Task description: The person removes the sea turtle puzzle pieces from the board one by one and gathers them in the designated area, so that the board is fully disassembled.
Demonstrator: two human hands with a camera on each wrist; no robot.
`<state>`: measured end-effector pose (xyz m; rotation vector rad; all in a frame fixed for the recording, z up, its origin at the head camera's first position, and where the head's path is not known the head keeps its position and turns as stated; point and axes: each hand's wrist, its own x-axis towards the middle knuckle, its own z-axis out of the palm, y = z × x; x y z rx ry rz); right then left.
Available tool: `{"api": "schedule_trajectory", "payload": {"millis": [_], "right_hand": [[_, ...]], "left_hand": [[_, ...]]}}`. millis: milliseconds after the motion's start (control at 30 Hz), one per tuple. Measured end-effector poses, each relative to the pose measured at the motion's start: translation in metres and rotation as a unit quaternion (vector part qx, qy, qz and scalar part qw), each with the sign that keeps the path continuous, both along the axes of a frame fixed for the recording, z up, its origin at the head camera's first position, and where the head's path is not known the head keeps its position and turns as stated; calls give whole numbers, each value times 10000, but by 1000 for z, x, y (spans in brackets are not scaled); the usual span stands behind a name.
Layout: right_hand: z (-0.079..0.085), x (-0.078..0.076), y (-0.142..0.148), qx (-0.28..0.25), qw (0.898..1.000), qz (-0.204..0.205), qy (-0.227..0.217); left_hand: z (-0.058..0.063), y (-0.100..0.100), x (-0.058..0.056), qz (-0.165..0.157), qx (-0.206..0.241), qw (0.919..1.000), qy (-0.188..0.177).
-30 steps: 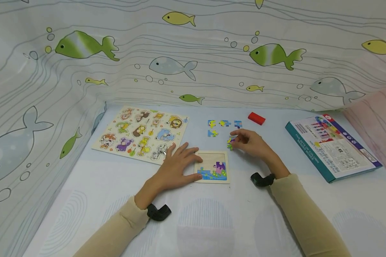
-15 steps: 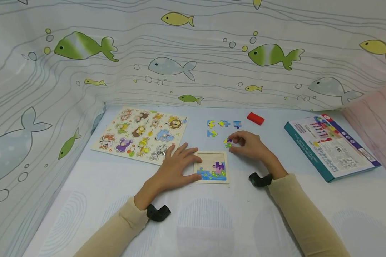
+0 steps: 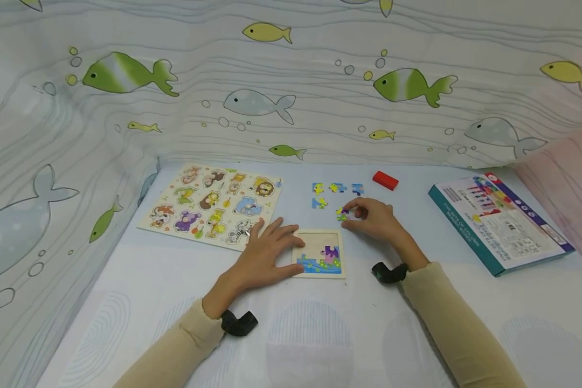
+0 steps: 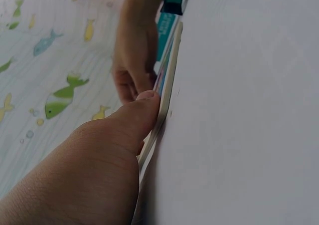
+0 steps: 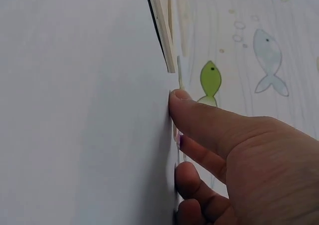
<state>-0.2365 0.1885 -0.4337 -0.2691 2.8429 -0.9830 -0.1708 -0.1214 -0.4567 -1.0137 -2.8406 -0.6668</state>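
My left hand [image 3: 264, 256] rests with spread fingers at the left side of a small square wooden puzzle tray [image 3: 319, 276]. Joined pieces [image 3: 320, 263] in blue, green, pink and purple fill the tray's lower part; bare wood shows above them. In the left wrist view the thumb [image 4: 134, 117] lies along the tray's edge. Just beyond the tray's upper right corner, my right hand [image 3: 375, 220] pinches a purple, green and yellow puzzle piece [image 3: 341, 215] between thumb and fingers, low over the table. The right wrist view shows that piece nearly edge-on, mostly hidden by the thumb [image 5: 187, 105].
Several loose puzzle pieces [image 3: 319, 202] lie behind the tray, with a red block [image 3: 385, 180] to their right. An animal puzzle board [image 3: 208, 207] lies at the left, partly under the left fingers. A flat teal-sided box [image 3: 501, 223] stands at the right. A fish-print curtain [image 3: 330, 118] encloses the table.
My right hand has shifted slightly left with the puzzle piece, nearer the tray's upper right corner. The left hand and the tray stay in place.
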Motion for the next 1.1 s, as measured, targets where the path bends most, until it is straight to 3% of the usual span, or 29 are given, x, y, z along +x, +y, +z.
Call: {"api": "schedule_trajectory", "payload": {"millis": [133,567,1100], "right_hand": [[1,-2,-2,52,9998,-167,-118],[2,-20,-9,218,9996,-134,-124],[1,-26,-6,-43,9998,-138,-102]], "left_hand": [[-1,1,1,-54,-8,10000,-19],[3,1,4,5,-118,9998,-143],[3,1,2,35,-128,9999,-45]]}}
